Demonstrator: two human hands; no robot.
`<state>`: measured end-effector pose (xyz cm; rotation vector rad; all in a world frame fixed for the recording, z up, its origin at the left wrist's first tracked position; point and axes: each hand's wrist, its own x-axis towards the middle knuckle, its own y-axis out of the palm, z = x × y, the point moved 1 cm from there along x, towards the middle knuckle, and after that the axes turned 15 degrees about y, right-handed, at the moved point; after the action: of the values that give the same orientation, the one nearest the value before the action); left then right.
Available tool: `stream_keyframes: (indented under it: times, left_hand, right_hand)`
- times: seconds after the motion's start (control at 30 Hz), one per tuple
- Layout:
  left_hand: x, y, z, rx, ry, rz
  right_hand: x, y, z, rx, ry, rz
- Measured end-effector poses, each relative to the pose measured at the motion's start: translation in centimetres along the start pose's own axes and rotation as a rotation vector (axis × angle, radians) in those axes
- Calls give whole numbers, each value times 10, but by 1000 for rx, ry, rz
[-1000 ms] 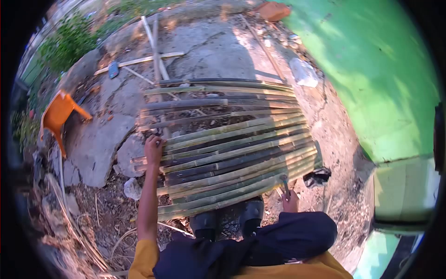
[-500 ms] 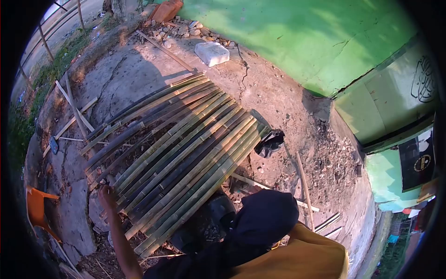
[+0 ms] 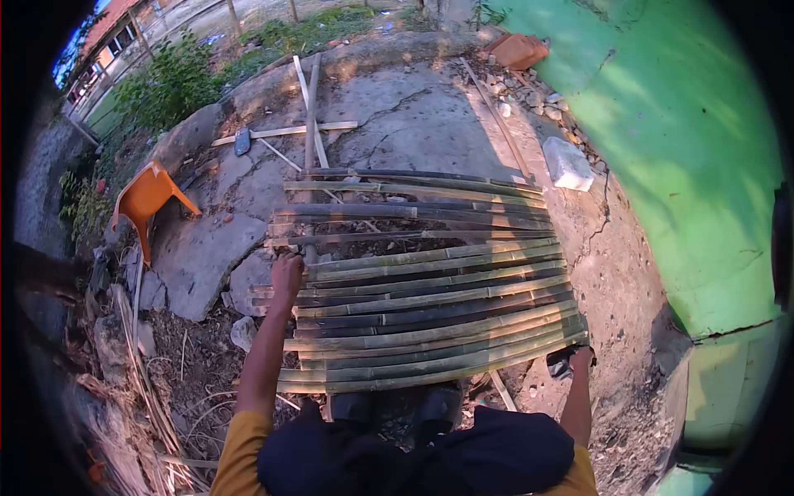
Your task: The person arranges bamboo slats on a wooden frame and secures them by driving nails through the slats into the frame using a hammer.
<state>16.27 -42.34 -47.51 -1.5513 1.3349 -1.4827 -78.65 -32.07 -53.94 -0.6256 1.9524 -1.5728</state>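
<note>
Many bamboo strips (image 3: 430, 331) lie side by side across the ground in front of my knees, with wider gaps between those at the far side. My left hand (image 3: 288, 271) is closed at the left ends of the middle strips; what its fingers hold is too small to make out. At the lower right corner of the strips, my right hand (image 3: 583, 359) is beside a crumpled black piece of plastic (image 3: 561, 362). Its fingers are too small and partly hidden to read.
An orange chair (image 3: 149, 202) stands at the left. Thin wooden pieces (image 3: 310, 116) and a blue object (image 3: 242, 141) lie beyond the strips. A white block (image 3: 568, 164) and rubble sit by the green wall (image 3: 653, 124). Broken concrete and dry sticks are at lower left.
The view has swung left and levelled, so the strips now run across the frame. My right hand, mostly hidden before, now shows at the strips' right corner. My left hand remains by their left ends.
</note>
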Motion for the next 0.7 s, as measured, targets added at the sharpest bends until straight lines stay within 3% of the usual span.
stream_keyframes:
  times: [0.03,0.1,0.17,0.23,0.33,0.57,0.63,0.7]
  left_hand:
    - [0,1,0,1,-17,4]
    - [0,-2,-3,16,-60,18]
    - [1,-4,-5,21,-90,38]
    - [1,-6,-7,-16,-74,45]
    - [-1,-1,-1,11,-98,56]
    - [-6,5,3,-30,-104,14]
    - [-8,7,5,-50,-98,-7]
    - [-8,8,6,-64,-115,-8]
  right_hand:
    - [-33,-30,24,121,211,46]
    - [-57,-52,33,117,201,3]
    - [-69,-63,33,219,485,-1]
    - [-75,-62,28,223,529,-80]
    - [-41,-27,-8,371,266,-20]
    - [-77,-57,0,410,342,-119]
    - [-64,-49,-10,466,320,-17]
    - [-78,-65,-4,385,119,-123]
